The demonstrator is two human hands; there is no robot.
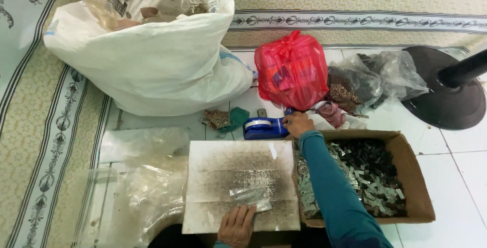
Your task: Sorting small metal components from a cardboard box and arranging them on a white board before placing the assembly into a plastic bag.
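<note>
Both hands are busy: our left hand (237, 226) lies flat, fingers spread, pinning a small clear packet (252, 197) to the stained white board (238, 169), while our right hand (298, 124) reaches out and curls around the blue tape dispenser (265, 127) on the tiled floor (just below the red plastic bag (291, 70)). We'd judge it best to keep the packet pressed still and take the dispenser by its body, away from the cutting edge. A cardboard box (413, 177) of small metal pieces sits under our right arm.
</note>
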